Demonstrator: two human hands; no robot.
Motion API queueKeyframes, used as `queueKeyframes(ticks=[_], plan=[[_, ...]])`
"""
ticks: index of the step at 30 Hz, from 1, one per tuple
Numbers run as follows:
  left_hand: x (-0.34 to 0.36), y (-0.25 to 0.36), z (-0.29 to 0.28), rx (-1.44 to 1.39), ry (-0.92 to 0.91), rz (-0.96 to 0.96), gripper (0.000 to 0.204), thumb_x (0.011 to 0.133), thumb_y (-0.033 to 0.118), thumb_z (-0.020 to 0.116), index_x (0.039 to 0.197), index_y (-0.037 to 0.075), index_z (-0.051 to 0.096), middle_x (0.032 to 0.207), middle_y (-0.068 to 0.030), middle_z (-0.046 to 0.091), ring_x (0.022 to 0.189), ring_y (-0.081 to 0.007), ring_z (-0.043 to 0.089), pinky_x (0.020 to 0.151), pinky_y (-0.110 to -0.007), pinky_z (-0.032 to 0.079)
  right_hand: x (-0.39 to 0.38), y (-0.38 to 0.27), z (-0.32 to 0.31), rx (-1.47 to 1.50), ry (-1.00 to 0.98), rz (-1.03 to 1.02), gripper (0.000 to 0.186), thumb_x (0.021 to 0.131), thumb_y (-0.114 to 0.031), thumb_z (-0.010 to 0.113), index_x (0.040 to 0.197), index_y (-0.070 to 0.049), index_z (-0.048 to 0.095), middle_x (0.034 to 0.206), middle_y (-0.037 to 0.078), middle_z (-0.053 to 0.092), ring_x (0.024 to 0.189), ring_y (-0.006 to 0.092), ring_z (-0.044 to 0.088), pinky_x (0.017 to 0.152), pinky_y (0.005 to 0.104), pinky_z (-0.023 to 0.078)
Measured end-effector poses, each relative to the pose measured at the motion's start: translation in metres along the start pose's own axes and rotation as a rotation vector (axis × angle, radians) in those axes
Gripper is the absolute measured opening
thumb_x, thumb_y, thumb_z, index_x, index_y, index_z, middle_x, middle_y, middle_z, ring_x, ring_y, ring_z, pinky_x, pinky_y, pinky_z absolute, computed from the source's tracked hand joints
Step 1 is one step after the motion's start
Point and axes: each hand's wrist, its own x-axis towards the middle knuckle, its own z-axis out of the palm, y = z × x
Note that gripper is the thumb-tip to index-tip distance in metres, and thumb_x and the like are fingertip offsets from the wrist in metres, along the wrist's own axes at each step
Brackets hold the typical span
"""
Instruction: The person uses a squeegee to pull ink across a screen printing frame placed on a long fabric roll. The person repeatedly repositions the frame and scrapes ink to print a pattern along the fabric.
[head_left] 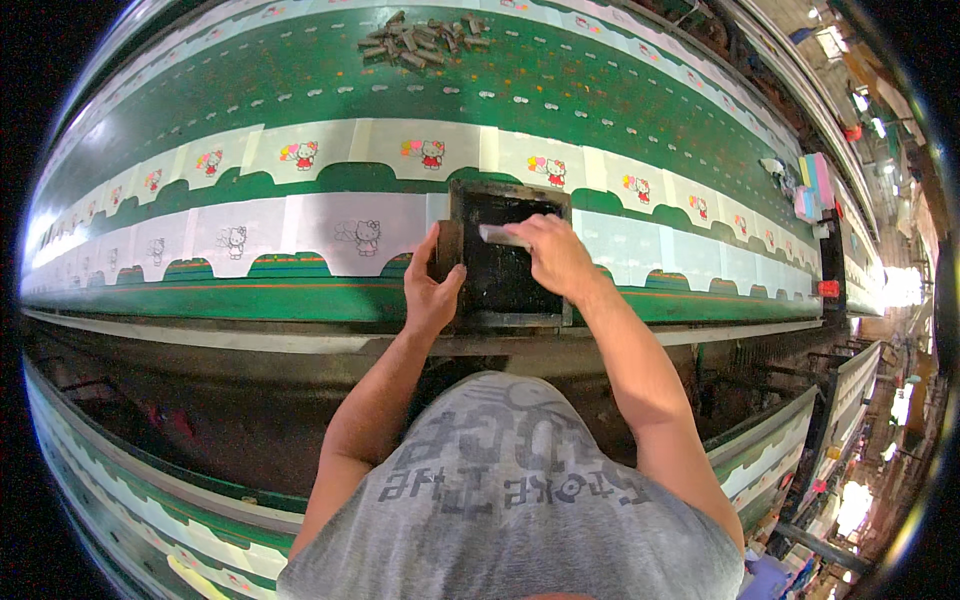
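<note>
**Inspector A:** We begin with the printing screen frame (508, 258). It is a small rectangular frame with a dark, worn border and a black, ink-coated mesh inside. It lies flat on the long green table (600, 100), close to the table's near edge and over the nearer row of fabric pieces.

**Inspector B:** Agreed. We note a pale, flat squeegee (503, 236) lying across the upper part of the mesh, near the frame's far edge.

**Inspector A:** The right hand (553, 258) is closed around that squeegee, knuckles up, the forearm running in from the lower right with the wrist bent down over the frame.

**Inspector B:** The left hand (432, 290) grips the frame's left side, thumb raised along the wooden edge, fingers wrapped round it. We cannot tell how far they reach underneath.

**Inspector A:** Outward from there: two rows of white fabric pieces (330, 232) run along the table. The far row shows a coloured cartoon cat print, the near row only grey outlines.

**Inspector B:** At the table's far edge we record a heap of small brown blocks (420, 42), and towards the right end a stack of pink and green sponges (815, 185).
</note>
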Motion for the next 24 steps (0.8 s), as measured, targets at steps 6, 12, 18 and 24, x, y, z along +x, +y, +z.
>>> queueKeyframes(ticks=[6,12,18,24], plan=[[-0.005,0.006,0.008,-0.006,0.048,-0.016,0.080,0.096,-0.004,0.075,0.172,0.001,0.050,0.161,-0.0172,0.063,0.143,-0.0251,0.065,0.121,-0.040,0.051,-0.075,-0.044,0.015,-0.035,-0.001,-0.095,0.062,0.081,0.005,0.075,0.141,-0.009,0.076,0.131,0.013,0.074,0.121,0.0386,0.065,0.108,0.0520,0.052],[-0.002,0.002,0.016,0.195,0.102,0.073,0.090,0.083,-0.006,0.074,0.170,-0.001,0.051,0.157,-0.0179,0.065,0.141,-0.0268,0.065,0.121,-0.040,0.051,-0.096,-0.056,0.008,0.070,0.028,-0.053,0.052,0.085,0.002,0.075,0.137,-0.006,0.077,0.130,0.012,0.074,0.122,0.0365,0.066,0.106,0.0504,0.053],[-0.009,0.018,0.046,0.228,0.118,0.191,0.094,0.077,-0.010,0.071,0.168,-0.008,0.048,0.165,-0.0224,0.059,0.152,-0.0316,0.059,0.130,-0.041,0.042,-0.134,-0.020,0.007,0.223,0.268,0.008,0.046,0.085,0.004,0.075,0.130,-0.007,0.080,0.133,0.011,0.076,0.123,0.0367,0.069,0.107,0.0500,0.056],[-0.023,0.003,0.151,0.251,0.109,0.242,0.095,0.077,-0.011,0.071,0.169,-0.008,0.047,0.169,-0.0243,0.058,0.159,-0.0349,0.054,0.134,-0.042,0.039,-0.200,0.062,-0.005,0.259,0.366,0.038,0.052,0.083,0.008,0.073,0.133,-0.006,0.078,0.135,0.011,0.073,0.126,0.0400,0.066,0.111,0.0518,0.057]])
